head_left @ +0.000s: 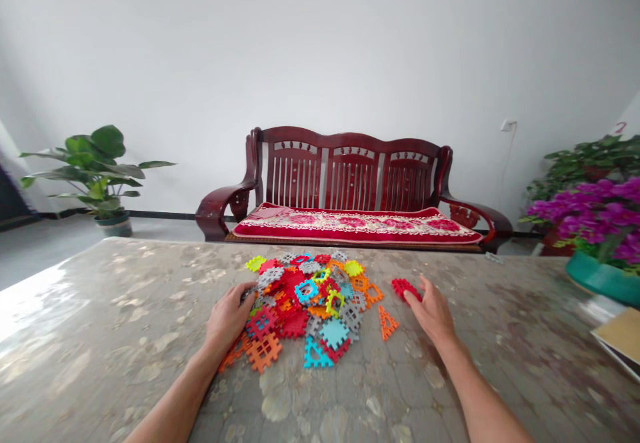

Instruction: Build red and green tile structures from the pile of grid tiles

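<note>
A heap of toothed interlocking plastic tiles (294, 323) in red, grey, orange, blue and yellow-green lies on the table. At the heap's left edge, my left hand (229, 313) has its thumb and fingers closed around a grey interlocking tile (249, 293), partly hidden by the hand. To the right of the heap, my right hand (433, 311) grips a red interlocking tile (404, 289), with the thumb on its near side and the other fingers mostly hidden. Between that hand and the heap lies an orange triangular tile (387, 323) by itself.
The table (150, 363) has a glossy patterned cover. Beyond its far edge stands a dark wooden bench (353, 163) with a red patterned cushion (360, 223). Purple flowers in a teal pot (600, 276) and a tan-topped item (620, 336) are at right; a potted plant (100, 169) is at left.
</note>
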`<state>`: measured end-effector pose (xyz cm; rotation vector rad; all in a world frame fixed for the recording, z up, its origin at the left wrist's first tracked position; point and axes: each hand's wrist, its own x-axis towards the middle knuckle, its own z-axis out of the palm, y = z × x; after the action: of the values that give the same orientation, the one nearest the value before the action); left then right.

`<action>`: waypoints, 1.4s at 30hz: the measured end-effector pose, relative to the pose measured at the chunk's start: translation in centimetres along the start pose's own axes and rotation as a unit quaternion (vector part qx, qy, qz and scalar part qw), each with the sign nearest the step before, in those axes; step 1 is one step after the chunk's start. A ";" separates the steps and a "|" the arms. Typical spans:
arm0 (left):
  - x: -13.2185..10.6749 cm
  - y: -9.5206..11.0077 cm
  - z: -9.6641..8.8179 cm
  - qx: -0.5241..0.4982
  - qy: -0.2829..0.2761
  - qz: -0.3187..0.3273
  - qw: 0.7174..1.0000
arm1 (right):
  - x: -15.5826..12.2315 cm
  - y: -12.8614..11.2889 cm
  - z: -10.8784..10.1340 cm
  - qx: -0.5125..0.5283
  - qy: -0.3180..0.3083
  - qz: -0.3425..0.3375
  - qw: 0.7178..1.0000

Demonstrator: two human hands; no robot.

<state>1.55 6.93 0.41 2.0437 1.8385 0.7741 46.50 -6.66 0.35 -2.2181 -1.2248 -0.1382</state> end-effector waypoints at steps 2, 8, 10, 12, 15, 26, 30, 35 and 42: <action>0.0 0.0 0.0 0.001 0.000 0.002 1.000 | -0.5 -0.6 -0.6 -0.056 -0.022 0.008 0.998; 0.1 -0.3 0.0 0.002 -0.001 0.002 1.000 | -1.1 -1.2 -1.1 -0.124 -0.038 0.032 0.991; 0.2 -0.3 0.1 0.000 0.000 0.003 1.000 | -1.1 -1.0 -1.1 -0.113 -0.027 0.032 0.993; 0.2 -0.4 0.1 -0.002 -0.001 0.004 1.000 | -0.9 -0.9 -1.1 -0.093 -0.007 0.029 0.995; 0.2 -0.4 0.2 -0.004 -0.005 0.003 1.000 | -0.6 -0.9 -0.9 -0.066 0.024 0.029 0.997; 0.0 -0.2 0.1 -0.016 -0.001 0.001 1.000 | 0.3 -2.1 0.1 -0.023 0.008 0.053 0.998; 0.0 -0.1 0.0 -0.015 -0.002 -0.001 1.000 | 1.1 -2.5 0.0 -0.018 0.010 0.033 0.999; 0.0 -0.1 0.0 -0.011 -0.006 -0.002 1.000 | 1.2 -2.2 0.4 -0.029 0.032 0.018 0.999; 0.0 -0.3 0.1 -0.007 0.008 0.001 1.000 | 0.6 -2.2 0.8 -0.048 0.029 0.020 0.998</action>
<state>1.41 6.95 0.15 2.0378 1.8339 0.8028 44.89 -4.90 0.93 -2.3031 -1.1649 -0.2483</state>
